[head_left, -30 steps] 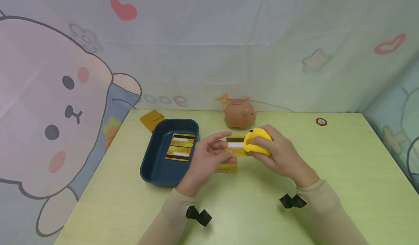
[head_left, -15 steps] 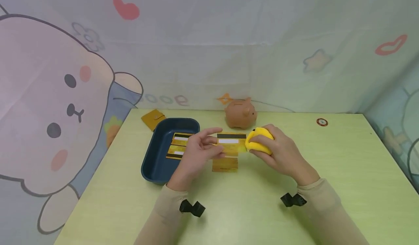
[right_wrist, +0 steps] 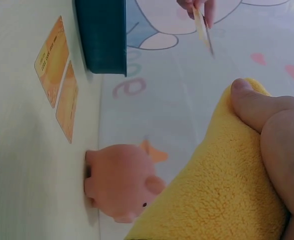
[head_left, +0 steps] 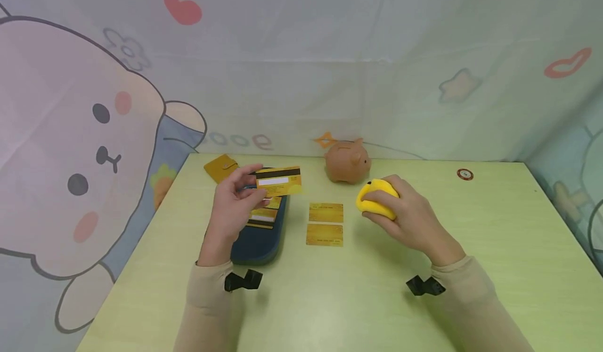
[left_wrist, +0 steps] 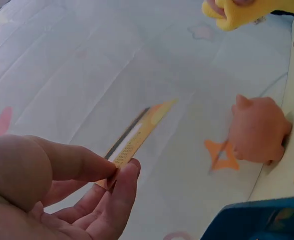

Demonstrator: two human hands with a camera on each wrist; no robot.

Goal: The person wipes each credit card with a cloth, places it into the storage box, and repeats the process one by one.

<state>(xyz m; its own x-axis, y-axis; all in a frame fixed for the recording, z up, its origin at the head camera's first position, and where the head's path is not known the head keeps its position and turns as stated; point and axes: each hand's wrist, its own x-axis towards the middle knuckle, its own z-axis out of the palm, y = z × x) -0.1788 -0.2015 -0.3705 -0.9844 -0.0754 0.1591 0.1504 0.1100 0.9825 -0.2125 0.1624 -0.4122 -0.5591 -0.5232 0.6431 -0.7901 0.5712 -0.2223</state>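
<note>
My left hand point(head_left: 226, 211) pinches a gold bank card point(head_left: 280, 181) by its left end, above the far part of a dark blue tray point(head_left: 254, 255). The card's striped back faces me, and the left wrist view shows thumb and fingers on the card point(left_wrist: 139, 132). Bank cards point(head_left: 261, 217) lie in the tray, partly hidden by this hand. My right hand point(head_left: 414, 218) grips a bunched yellow fleecy cloth point(head_left: 376, 195), its soft pile plain in the right wrist view. Between the hands, an upper bank card point(head_left: 326, 213) and a lower bank card point(head_left: 325, 235) lie flat on the table.
A pinkish-brown piggy bank point(head_left: 346, 162) stands at the table's back edge. A mustard snap pouch point(head_left: 220, 169) lies behind the tray, and a red-and-white poker chip point(head_left: 465, 174) rests at the back right. A printed fabric backdrop point(head_left: 292, 80) hangs behind the table.
My left hand has drawn the card away from the yellow cloth, leftward and over the tray. Two cards on the table are now uncovered. My right hand has kept its grip, nearly still.
</note>
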